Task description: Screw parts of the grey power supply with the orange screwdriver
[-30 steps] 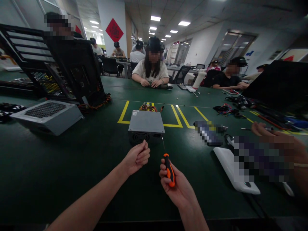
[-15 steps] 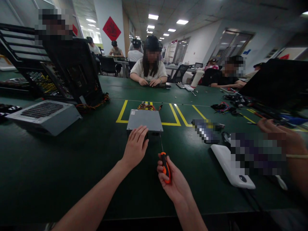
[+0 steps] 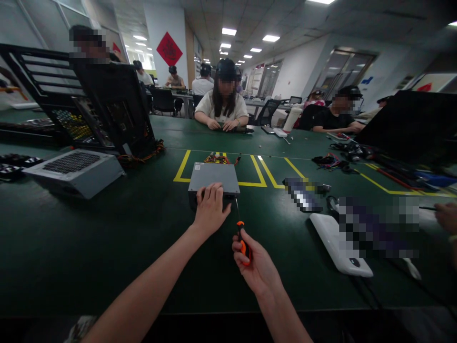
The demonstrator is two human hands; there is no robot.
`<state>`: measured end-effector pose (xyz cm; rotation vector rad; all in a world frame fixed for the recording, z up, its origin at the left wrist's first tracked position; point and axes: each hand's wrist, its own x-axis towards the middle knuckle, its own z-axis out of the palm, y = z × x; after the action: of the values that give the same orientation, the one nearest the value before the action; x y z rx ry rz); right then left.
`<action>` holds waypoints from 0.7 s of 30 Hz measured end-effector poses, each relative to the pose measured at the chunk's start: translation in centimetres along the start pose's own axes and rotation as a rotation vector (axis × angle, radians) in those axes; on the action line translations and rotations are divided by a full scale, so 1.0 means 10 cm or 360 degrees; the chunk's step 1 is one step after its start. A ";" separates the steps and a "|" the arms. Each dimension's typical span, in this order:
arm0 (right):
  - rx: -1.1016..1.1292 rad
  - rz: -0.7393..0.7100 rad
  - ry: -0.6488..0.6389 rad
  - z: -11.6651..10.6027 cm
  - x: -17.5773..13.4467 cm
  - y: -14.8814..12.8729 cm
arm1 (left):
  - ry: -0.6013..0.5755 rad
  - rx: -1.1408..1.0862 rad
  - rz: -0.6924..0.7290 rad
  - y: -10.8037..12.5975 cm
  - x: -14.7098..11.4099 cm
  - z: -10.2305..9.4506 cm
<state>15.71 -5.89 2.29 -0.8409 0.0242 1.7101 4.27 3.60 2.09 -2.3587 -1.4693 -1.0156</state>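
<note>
A grey computer power supply sits on the green table in front of me, its bundle of coloured cables behind it. My left hand grips its near edge, fingers curled over the top and thumb against the near face. A screwdriver with an orange and black handle is held in my right hand, fingers wrapped round the grip. Its thin shaft points up at the near right corner of the power supply; whether the tip touches a screw is too small to tell.
At left, another power supply lies beside a black computer case. To the right are a white power bank-like block, tangled cables and a dark monitor-like panel. Co-workers sit across the table; another person's hand shows at far right.
My left hand has shifted right along the power supply's near edge. The screwdriver has moved slightly with my right hand. The other person's hand at right has drawn back toward the frame edge.
</note>
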 end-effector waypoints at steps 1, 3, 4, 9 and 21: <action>0.0012 0.0024 -0.0006 0.00 0.00 0.00 | -0.0006 0.0017 -0.0001 0.02 0.01 0.00; 0.0012 0.0110 -0.0041 0.00 0.00 -0.02 | -0.0011 0.0058 -0.0031 0.05 0.03 0.01; 0.0006 0.0144 -0.0060 0.00 0.00 -0.03 | -0.0008 0.0074 -0.0052 0.07 0.03 0.02; 0.0028 -0.0012 0.0016 0.01 0.01 -0.06 | 0.0051 0.0084 -0.0134 0.10 0.05 0.08; 0.0022 -0.0057 0.0022 0.02 0.05 -0.09 | 0.0096 0.0064 -0.0214 0.13 0.07 0.14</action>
<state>16.29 -5.13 2.56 -0.8385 0.0299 1.6691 6.17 4.16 1.78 -2.2072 -1.6284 -1.0681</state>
